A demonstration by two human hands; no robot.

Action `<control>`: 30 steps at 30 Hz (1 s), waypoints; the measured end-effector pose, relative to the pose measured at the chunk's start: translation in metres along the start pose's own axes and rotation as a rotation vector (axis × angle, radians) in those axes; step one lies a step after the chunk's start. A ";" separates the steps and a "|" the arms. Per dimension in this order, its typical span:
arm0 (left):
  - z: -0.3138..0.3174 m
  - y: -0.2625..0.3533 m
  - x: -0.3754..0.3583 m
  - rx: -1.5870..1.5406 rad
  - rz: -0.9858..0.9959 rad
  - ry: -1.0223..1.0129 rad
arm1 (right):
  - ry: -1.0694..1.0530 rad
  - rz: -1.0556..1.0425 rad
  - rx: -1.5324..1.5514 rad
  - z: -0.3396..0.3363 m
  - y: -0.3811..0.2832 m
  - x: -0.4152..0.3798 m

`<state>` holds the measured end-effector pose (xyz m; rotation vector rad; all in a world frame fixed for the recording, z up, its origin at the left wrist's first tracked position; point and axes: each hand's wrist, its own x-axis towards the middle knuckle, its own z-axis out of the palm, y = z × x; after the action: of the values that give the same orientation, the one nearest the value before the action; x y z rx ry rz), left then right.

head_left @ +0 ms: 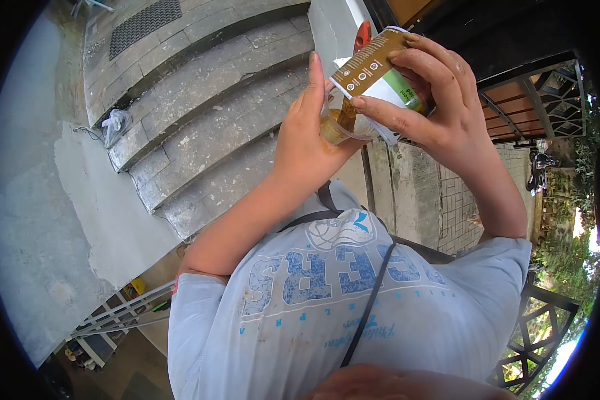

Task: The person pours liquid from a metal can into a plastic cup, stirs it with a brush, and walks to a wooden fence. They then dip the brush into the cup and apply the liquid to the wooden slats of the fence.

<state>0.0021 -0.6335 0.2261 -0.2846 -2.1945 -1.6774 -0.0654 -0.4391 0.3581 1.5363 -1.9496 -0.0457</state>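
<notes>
A clear cup (340,123) is gripped in the left hand (307,143); a tilted carton (373,67), clamped by the right hand (433,100), is poured into it. Liquid could be spilled if tilted further.

Grey stone steps (213,100) fill the upper middle of the view. A crumpled plastic bag (115,125) lies at the left end of the steps, and a dark drain grate (143,25) sits above them. Right of the steps stands a metal gate (540,100), with a parked motorbike (539,167) beyond it. Below and left of the steps, white metal rails (123,308) show.
</notes>
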 end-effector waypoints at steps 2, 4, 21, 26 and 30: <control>-0.002 0.002 0.001 -0.045 0.009 0.003 | 0.014 0.001 0.003 -0.002 0.000 0.002; -0.004 0.003 0.001 -0.046 0.020 0.009 | 0.029 0.003 0.008 -0.003 0.000 0.002; 0.009 0.003 0.010 -0.116 0.045 0.001 | 0.218 -0.209 0.043 0.007 0.026 -0.013; 0.011 0.007 0.011 -0.160 0.024 0.005 | 0.289 -0.246 -0.020 0.007 0.035 -0.012; 0.012 0.006 0.015 -0.173 0.003 -0.007 | 0.259 -0.257 -0.043 0.005 0.039 -0.012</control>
<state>-0.0117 -0.6208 0.2347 -0.3390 -2.0547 -1.8703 -0.1002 -0.4182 0.3648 1.6658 -1.5357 0.0033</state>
